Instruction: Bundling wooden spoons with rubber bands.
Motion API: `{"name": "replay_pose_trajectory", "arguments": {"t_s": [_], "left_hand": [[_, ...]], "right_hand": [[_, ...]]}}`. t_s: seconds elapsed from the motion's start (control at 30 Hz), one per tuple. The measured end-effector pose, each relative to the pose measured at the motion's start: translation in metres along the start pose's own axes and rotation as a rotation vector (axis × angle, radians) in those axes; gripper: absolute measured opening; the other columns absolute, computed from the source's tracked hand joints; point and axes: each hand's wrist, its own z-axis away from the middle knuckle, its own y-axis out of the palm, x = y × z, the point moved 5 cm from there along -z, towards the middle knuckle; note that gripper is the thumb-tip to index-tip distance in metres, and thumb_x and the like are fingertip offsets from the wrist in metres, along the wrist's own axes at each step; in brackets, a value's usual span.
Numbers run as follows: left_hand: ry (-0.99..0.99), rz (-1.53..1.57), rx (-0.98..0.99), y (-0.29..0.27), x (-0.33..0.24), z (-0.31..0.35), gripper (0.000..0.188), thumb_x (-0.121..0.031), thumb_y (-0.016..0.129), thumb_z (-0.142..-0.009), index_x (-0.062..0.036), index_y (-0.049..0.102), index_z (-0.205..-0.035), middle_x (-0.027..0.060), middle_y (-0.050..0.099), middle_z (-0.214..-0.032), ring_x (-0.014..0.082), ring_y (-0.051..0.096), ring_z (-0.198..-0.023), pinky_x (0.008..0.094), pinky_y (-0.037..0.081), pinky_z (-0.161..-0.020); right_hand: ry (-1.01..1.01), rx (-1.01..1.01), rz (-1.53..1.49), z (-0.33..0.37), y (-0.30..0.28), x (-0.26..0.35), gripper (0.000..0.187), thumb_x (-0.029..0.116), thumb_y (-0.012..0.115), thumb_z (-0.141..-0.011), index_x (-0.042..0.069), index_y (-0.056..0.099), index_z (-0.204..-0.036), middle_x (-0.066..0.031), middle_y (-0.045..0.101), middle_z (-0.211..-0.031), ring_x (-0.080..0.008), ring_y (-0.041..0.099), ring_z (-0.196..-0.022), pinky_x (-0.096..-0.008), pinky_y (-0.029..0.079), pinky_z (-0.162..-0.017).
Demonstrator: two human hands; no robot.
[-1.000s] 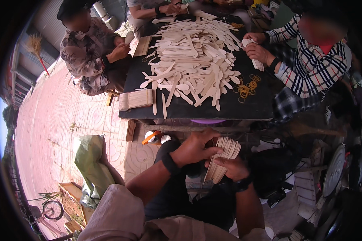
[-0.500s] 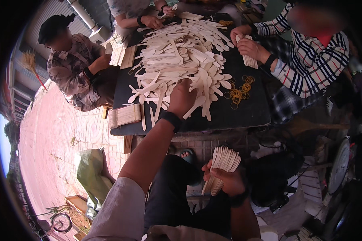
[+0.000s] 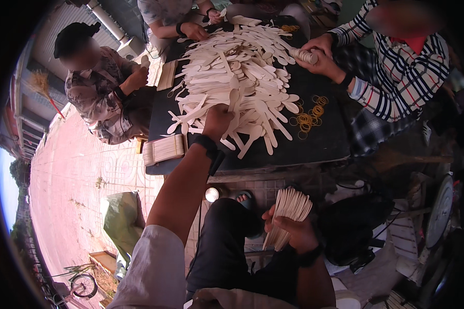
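Observation:
A big heap of pale wooden spoons (image 3: pixel 242 67) covers the middle of the dark table (image 3: pixel 314 149). At the heap's near edge, my left hand (image 3: pixel 219 121) is closed around a wooden spoon (image 3: pixel 234 97), whose bowl points up past my fingers; the fingertips are partly hidden. Over my lap, my right hand (image 3: pixel 300 234) grips a thick bundle of wooden spoons (image 3: pixel 292 205), fanned at the upper end, with the thumb across its front.
Yellow rubber bands (image 3: pixel 309 118) lie right of the heap. A stacked spoon bundle (image 3: pixel 163 148) sits at the near left corner, another bundle (image 3: pixel 167 75) farther back. Three people work around the table; the one at right holds spoons (image 3: pixel 304 55). A green sack (image 3: pixel 122 219) stands at left.
My left hand has shifted left along the heap and now has a spoon standing out of it. My right hand keeps its bundle. The person at right has tipped their spoons sideways.

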Motion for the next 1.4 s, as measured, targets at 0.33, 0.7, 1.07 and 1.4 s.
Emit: {"name": "replay_pose_trajectory", "arguments": {"t_s": [0.33, 0.7, 1.07, 1.4], "left_hand": [[0.022, -0.052, -0.029, -0.035, 0.02, 0.007, 0.02, -0.004, 0.053, -0.079, 0.0052, 0.061, -0.094, 0.0059, 0.061, -0.074, 0.0101, 0.056, -0.063, 0.024, 0.042, -0.05], [0.14, -0.181, -0.361, -0.056, 0.026, 0.0, 0.021, -0.004, 0.049, -0.074, 0.0025, 0.059, -0.092, 0.0189, 0.063, -0.077, 0.032, 0.061, -0.07, 0.0418, 0.049, -0.066], [-0.007, -0.58, -0.103, -0.009, -0.021, 0.001, 0.029, -0.026, 0.058, -0.073, -0.0007, 0.059, -0.087, 0.0215, 0.062, -0.089, 0.0366, 0.06, -0.085, 0.0429, 0.048, -0.075], [-0.058, -0.351, -0.21, -0.03, 0.011, -0.026, 0.022, -0.019, 0.057, -0.071, 0.0002, 0.061, -0.08, 0.0224, 0.063, -0.082, 0.0362, 0.062, -0.08, 0.0417, 0.049, -0.072]], "right_hand": [[-0.02, -0.004, 0.028, -0.005, 0.002, -0.006, 0.023, 0.005, 0.061, -0.078, 0.0, 0.054, -0.099, -0.0138, 0.06, -0.091, -0.0193, 0.06, -0.075, -0.0333, 0.049, -0.068], [-0.007, 0.04, 0.062, -0.013, 0.006, -0.007, 0.02, 0.003, 0.058, -0.081, -0.001, 0.054, -0.101, -0.0135, 0.06, -0.093, -0.0183, 0.059, -0.075, -0.0326, 0.049, -0.071], [-0.003, 0.024, 0.082, -0.014, 0.002, -0.005, 0.024, 0.005, 0.062, -0.077, 0.001, 0.053, -0.099, -0.0139, 0.061, -0.09, -0.0202, 0.061, -0.072, -0.0336, 0.049, -0.066], [0.019, 0.019, 0.06, -0.01, 0.001, -0.003, 0.024, 0.005, 0.062, -0.078, 0.001, 0.053, -0.1, -0.0135, 0.061, -0.092, -0.0201, 0.061, -0.074, -0.0335, 0.049, -0.068]]}}
